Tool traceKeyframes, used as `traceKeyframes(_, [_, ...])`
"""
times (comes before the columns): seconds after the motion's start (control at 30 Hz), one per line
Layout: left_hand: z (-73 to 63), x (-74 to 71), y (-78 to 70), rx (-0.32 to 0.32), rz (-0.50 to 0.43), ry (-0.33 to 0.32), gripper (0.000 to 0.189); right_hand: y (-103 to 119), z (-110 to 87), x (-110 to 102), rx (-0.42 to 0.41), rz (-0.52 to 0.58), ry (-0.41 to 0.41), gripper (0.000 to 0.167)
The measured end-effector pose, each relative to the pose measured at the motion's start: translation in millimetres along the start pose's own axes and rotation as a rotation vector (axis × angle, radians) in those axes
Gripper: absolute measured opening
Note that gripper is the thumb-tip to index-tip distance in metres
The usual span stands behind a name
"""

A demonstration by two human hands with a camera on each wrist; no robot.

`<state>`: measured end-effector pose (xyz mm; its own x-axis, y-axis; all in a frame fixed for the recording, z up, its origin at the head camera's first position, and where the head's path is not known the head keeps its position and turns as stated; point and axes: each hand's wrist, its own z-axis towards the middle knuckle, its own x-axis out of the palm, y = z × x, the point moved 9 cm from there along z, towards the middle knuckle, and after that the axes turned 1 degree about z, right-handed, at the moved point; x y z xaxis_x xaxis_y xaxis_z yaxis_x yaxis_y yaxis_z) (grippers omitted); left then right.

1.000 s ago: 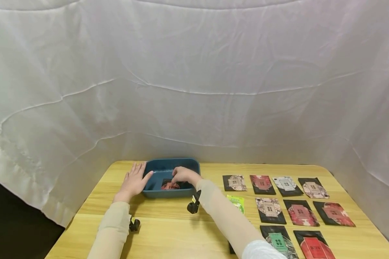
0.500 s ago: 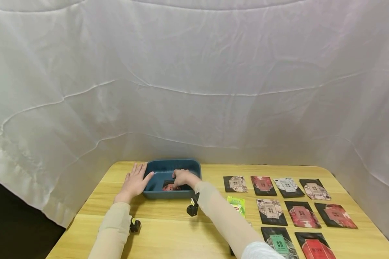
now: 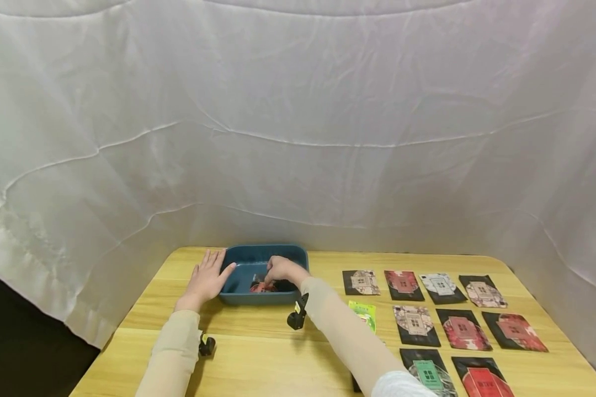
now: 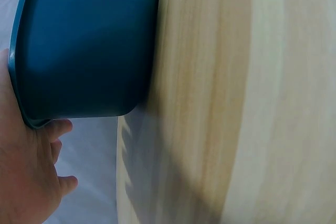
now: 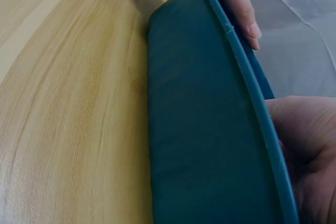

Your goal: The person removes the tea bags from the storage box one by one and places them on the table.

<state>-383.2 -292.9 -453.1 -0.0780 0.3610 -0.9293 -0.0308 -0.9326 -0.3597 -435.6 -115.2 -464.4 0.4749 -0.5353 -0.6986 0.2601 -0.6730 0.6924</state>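
Observation:
A blue plastic tub point(image 3: 264, 298) stands at the back of the wooden table. My left hand point(image 3: 207, 280) rests on its left side, fingers straight outside the wall and thumb over the rim; the left wrist view shows this hand point(image 4: 26, 166) at the tub's corner. My right hand point(image 3: 284, 269) reaches inside over the right side, its fingers pinching a black and red sachet point(image 3: 261, 286) near the tub's floor. In the right wrist view the tub's wall point(image 5: 205, 119) hides the sachet and the fingertips of my right hand point(image 5: 310, 145).
Several flat black sachets with red, pink, white or green prints lie in rows on the right, such as a red one point(image 3: 404, 285) and a green-labelled one point(image 3: 428, 373). A green sachet point(image 3: 364, 314) lies partly behind my right forearm. Grey cloth point(image 3: 298, 182) hangs behind the table.
My right hand has dipped, then risen slightly inside the tub, and the sachet under its fingers has shifted a little and looks more tilted. The left hand has stayed in place.

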Motion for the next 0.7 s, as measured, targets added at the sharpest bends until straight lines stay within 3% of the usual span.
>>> traceKeyframes(0.3, [1.4,0.2,-0.9,0.007,0.005,-0.009,0.078,-2.3,-2.5,-10.9,0.008,0.112,-0.074,0.023])
traceKeyframes(0.47, [1.2,-0.1,-0.8,0.002,-0.009,-0.001,0.078,-5.0,-3.1,-21.4,-0.007,0.181,-0.116,0.029])
traceKeyframes(0.7, [1.8,0.9,0.2,0.004,-0.007,0.004,0.078,-2.8,-10.3,-28.8,-0.047,0.201,-0.076,0.035])
